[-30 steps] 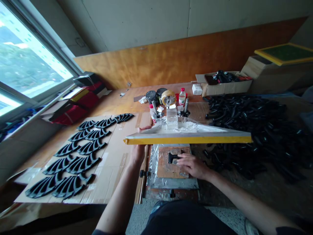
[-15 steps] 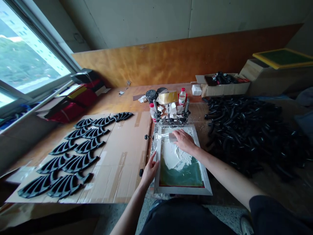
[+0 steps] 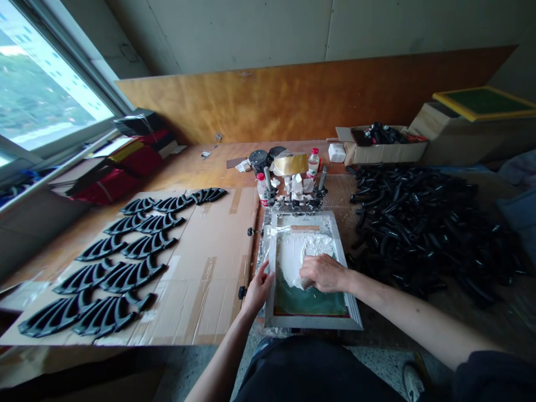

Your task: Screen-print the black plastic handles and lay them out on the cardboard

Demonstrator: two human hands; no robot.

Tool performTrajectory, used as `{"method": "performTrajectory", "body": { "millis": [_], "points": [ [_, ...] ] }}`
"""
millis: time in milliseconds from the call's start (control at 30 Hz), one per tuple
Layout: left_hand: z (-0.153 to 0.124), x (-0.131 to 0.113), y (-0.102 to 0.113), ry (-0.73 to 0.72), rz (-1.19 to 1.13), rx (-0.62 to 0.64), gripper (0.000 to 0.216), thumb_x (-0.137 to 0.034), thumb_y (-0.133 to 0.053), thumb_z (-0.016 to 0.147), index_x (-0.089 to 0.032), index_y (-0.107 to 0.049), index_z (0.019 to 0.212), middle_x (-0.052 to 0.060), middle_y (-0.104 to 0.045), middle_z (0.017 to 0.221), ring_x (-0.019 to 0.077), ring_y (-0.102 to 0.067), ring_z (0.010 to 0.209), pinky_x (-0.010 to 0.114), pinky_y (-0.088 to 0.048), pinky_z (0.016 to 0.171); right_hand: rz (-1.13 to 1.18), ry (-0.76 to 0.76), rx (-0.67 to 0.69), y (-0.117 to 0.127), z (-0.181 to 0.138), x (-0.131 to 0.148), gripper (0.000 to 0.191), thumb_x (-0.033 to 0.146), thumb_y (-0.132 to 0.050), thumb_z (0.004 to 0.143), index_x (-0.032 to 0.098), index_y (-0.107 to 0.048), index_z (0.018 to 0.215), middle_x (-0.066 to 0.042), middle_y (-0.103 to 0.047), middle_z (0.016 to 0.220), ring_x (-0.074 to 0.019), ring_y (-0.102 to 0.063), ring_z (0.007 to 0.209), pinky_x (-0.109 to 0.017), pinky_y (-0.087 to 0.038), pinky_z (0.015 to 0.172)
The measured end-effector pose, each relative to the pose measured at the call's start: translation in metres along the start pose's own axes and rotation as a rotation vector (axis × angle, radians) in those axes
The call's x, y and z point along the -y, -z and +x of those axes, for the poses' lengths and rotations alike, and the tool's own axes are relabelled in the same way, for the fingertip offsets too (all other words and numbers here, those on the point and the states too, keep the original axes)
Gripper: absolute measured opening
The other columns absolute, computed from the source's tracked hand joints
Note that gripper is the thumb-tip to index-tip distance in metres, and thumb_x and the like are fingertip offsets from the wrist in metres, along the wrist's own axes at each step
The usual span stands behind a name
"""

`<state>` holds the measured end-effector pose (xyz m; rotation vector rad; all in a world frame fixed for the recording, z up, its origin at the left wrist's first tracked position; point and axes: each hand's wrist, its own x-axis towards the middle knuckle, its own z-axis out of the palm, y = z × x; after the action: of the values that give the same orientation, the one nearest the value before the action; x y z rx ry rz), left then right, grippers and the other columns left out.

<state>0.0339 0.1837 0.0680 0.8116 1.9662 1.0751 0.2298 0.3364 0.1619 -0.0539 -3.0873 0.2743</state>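
Observation:
A screen-printing frame [image 3: 354, 312] with a silver border lies flat in front of me, its green mesh [image 3: 312, 304] partly covered by white ink [image 3: 293, 254]. My right hand [image 3: 322, 272] is closed on a squeegee that I can barely see, pressed on the mesh near the middle of the frame. My left hand [image 3: 258, 290] grips the frame's left edge, fingers curled on the rim. Clamps and hinges [image 3: 293, 202] hold the frame's far end.
Rows of black fin-shaped parts [image 3: 113, 259] lie on cardboard [image 3: 209, 279] to the left. A big heap of black parts [image 3: 427, 223] fills the right. Behind the frame stand a tape roll [image 3: 290, 163], a bottle [image 3: 312, 161] and black jars [image 3: 258, 159]. Boxes [image 3: 385, 146] sit far right.
The frame, raised a second ago, has come down flat. My right hand moved from the board under it onto the mesh and has drawn the white ink toward me.

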Motion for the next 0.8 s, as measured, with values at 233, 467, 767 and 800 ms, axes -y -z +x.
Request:
{"method": "performTrajectory", "body": {
  "millis": [233,467,767,800],
  "points": [
    [-0.004,-0.009,0.004,-0.012,-0.051,0.043,0.073,-0.058,-0.053,0.080,-0.016,-0.044,0.140,-0.004,-0.050,0.066,0.0114,-0.047,0.058,0.023,-0.035,0.055,-0.055,-0.069,-0.174,-0.023,0.000,0.008,0.011,0.015,-0.053,0.090,0.017,-0.060,0.082,-0.005,-0.062,0.082,-0.0183,-0.054,0.083,-0.027,-0.037,0.062],
    [-0.015,-0.038,0.013,0.040,-0.165,0.066,0.087,-0.063,-0.063,0.070,-0.017,-0.042,0.141,-0.004,-0.055,0.064,0.0123,-0.050,0.054,0.022,-0.037,0.052,0.065,-0.303,-0.250,0.014,0.038,-0.016,0.041,0.033,-0.070,0.082,0.026,-0.058,0.121,-0.002,-0.064,0.095,-0.0175,-0.058,0.086,-0.026,-0.042,0.069],
    [-0.014,-0.133,0.050,-0.079,-0.320,-0.088,0.065,-0.074,-0.060,0.066,-0.019,-0.071,0.099,0.003,-0.070,0.091,0.0190,-0.061,0.075,0.026,-0.050,0.062,0.199,-1.003,-0.721,0.068,-0.038,-0.113,0.030,0.023,-0.036,0.098,0.017,-0.063,0.110,-0.008,-0.064,0.100,-0.0180,-0.059,0.093,-0.028,-0.042,0.080],
    [-0.007,-0.144,0.050,-0.132,-0.400,-0.132,0.064,-0.074,-0.061,0.064,-0.019,-0.071,0.096,0.003,-0.069,0.089,0.0191,-0.062,0.075,0.027,-0.051,0.064,0.241,-1.050,-0.685,0.061,-0.051,-0.109,0.029,0.021,-0.037,0.097,0.016,-0.065,0.102,-0.007,-0.065,0.093,-0.0180,-0.059,0.089,-0.028,-0.042,0.077]
  ]
}}
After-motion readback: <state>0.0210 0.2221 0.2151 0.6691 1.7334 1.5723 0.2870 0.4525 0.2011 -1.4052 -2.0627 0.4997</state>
